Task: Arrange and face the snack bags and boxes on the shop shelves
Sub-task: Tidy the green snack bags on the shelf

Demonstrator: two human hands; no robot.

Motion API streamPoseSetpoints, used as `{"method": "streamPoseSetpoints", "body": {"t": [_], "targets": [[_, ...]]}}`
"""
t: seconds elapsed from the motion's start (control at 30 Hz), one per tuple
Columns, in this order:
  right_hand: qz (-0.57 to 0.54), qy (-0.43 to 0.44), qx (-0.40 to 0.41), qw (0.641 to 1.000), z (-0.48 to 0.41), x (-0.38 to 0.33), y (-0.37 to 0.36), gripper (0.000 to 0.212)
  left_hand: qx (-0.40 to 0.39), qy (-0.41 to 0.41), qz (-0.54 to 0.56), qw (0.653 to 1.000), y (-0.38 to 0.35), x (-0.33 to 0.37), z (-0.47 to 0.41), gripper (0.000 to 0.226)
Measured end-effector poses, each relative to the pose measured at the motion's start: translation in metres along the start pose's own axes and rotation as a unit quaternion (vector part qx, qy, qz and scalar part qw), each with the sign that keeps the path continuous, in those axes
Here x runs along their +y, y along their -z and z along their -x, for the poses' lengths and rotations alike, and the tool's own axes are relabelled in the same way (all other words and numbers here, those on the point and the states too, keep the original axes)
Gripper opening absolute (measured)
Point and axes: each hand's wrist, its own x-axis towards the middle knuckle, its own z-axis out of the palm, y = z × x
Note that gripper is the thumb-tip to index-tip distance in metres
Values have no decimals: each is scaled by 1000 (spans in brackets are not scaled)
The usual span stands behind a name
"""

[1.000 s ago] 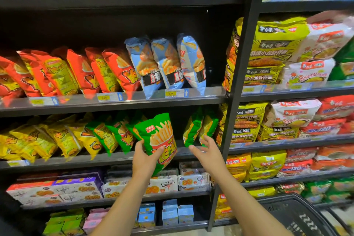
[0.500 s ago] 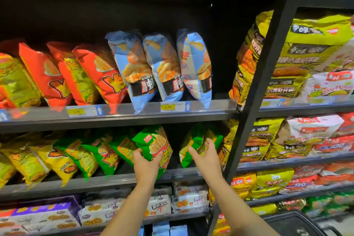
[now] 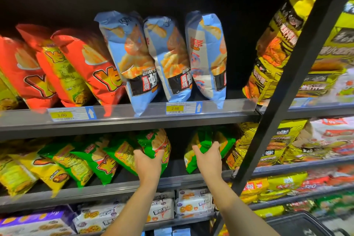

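Note:
On the middle shelf (image 3: 115, 188) stands a row of green and yellow snack bags. My left hand (image 3: 147, 165) grips the rightmost bag of that row, a green bag with fries on it (image 3: 157, 143), from below. A gap of bare shelf separates it from a pair of green bags (image 3: 206, 140) at the right end. My right hand (image 3: 208, 159) holds the front one of that pair, fingers curled over its lower half. The shelf above carries red bags (image 3: 92, 67) and three blue bags (image 3: 168, 59), all leaning.
A black upright post (image 3: 283, 101) divides this bay from the right bay, which is packed with yellow noodle packs (image 3: 272, 59) and white ones. White biscuit boxes (image 3: 193, 203) sit on the lower shelf. A black basket (image 3: 298, 224) is at bottom right.
The view has moved closer and tilted up. My right hand went from open in front of the right green pair to gripping it. My left hand keeps its hold on the green fries bag.

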Motion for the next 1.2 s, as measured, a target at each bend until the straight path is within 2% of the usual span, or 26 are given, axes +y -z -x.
{"method": "streamPoseSetpoints", "body": {"t": [0.17,0.4,0.6,0.77,0.93,1.0,1.07,1.2], "targets": [[15,-6,18,1000,-4,-3,-3,30,0,13,-35,999,-4,0,-6,54],[-7,0,22,1000,-2,-4,1,25,0,3,-50,999,-4,1,-2,61],[-49,34,20,998,4,-5,14,33,-1,-5,-34,999,9,7,8,63],[-94,59,0,994,23,-6,37,46,11,-18,-32,999,30,14,26,91],[-126,66,-62,988,54,0,65,50,22,-68,-50,996,62,27,63,88],[-131,78,-96,984,65,10,75,52,9,-101,-58,993,75,29,82,86],[-134,87,-131,978,85,9,90,45,-25,-133,-72,988,89,30,100,78],[-154,71,-213,962,126,9,116,31,-155,-163,-80,971,117,27,138,66]]}}
